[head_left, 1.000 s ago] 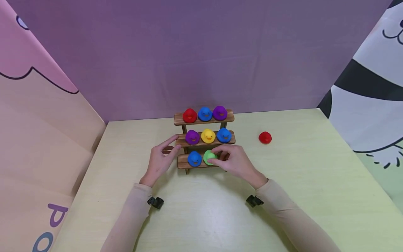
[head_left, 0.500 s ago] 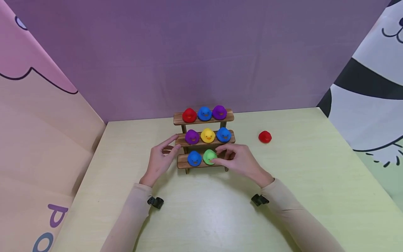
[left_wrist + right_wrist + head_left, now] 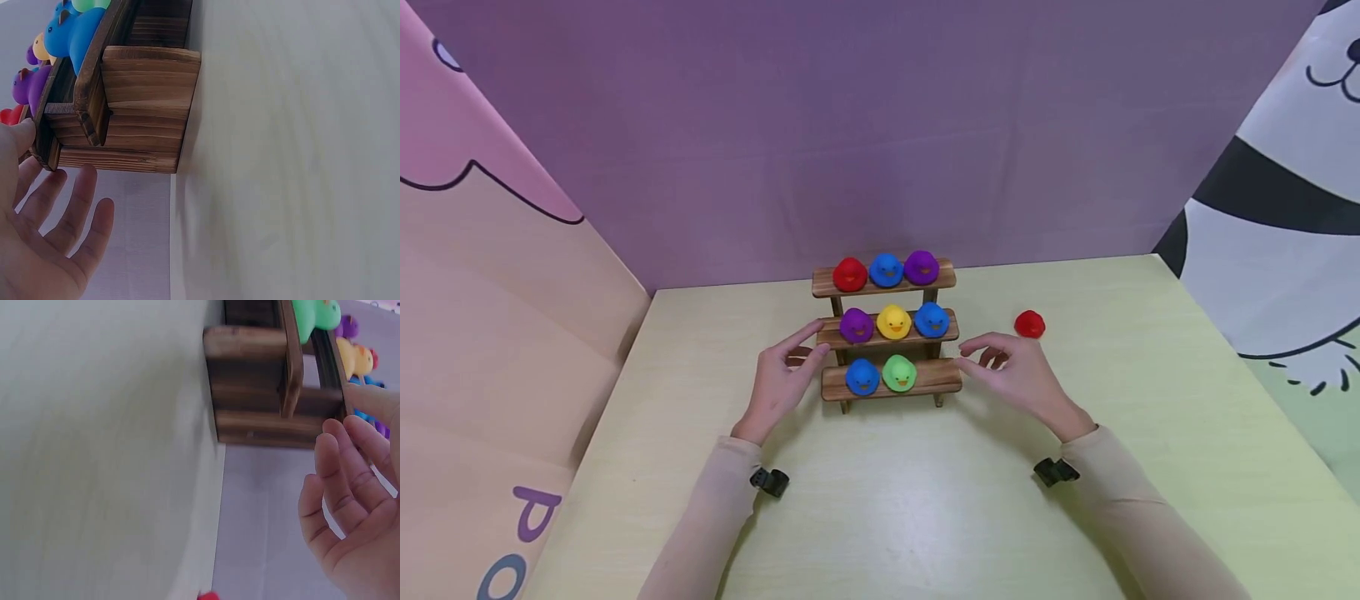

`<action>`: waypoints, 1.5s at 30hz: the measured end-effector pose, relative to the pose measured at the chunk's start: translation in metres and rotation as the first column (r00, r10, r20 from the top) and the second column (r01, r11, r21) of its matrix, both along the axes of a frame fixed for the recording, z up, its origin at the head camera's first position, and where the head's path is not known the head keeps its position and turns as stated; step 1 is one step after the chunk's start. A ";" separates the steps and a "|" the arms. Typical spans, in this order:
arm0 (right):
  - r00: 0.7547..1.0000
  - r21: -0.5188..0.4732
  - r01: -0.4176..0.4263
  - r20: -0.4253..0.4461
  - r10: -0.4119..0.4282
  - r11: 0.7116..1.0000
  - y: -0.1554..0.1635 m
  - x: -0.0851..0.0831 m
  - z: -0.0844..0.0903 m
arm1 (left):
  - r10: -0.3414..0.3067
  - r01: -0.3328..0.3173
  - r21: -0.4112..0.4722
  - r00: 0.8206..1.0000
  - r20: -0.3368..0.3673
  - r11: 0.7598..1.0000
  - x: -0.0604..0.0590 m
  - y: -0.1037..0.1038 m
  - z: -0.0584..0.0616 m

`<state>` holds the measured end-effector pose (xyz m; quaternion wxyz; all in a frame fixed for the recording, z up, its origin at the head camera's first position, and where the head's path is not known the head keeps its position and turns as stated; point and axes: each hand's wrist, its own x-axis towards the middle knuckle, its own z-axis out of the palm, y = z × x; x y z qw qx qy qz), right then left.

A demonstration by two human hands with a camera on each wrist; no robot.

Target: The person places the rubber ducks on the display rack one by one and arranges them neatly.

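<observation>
A three-tier wooden display stand point(image 3: 936, 379) stands on the table. On its bottom shelf sit a blue duck point(image 3: 862, 378) and a green duck point(image 3: 899, 373), with bare wood to their right. My left hand point(image 3: 778, 387) holds the left end of the middle shelf between thumb and index finger; its other fingers spread loosely in the left wrist view. Off the stand's right end, my right hand point(image 3: 1018, 379) holds nothing, its fingers loosely bent. Behind that hand a red duck point(image 3: 1030, 324) lies on the table, its beak not visible.
The middle shelf carries a purple duck point(image 3: 856, 326), a yellow duck point(image 3: 894, 322) and a blue one. Red, blue and purple ducks line the top shelf point(image 3: 822, 284). Behind the pale table point(image 3: 880, 500) rises a purple backdrop point(image 3: 880, 125), with printed panels at both sides.
My right hand has let go of the green duck and drawn away to the right, past the stand's end. The green duck now faces forward on the bottom shelf. My left hand stays put.
</observation>
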<state>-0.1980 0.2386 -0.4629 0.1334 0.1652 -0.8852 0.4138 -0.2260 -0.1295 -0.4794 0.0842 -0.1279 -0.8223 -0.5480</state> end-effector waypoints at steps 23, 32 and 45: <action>0.960 0.100 0.231 0.136 -0.244 0.968 0.092 -0.021 0.002 | -0.003 0.003 -0.002 1.000 -0.009 1.000 0.000 0.000 0.000; 0.939 0.149 0.260 0.192 -0.286 0.954 0.112 -0.033 -0.004 | -0.003 0.003 -0.005 1.000 -0.006 1.000 0.000 0.000 0.000; 0.928 0.145 0.222 0.272 -0.254 0.964 0.111 -0.044 -0.008 | -0.004 0.003 -0.002 1.000 -0.010 1.000 -0.001 -0.001 -0.001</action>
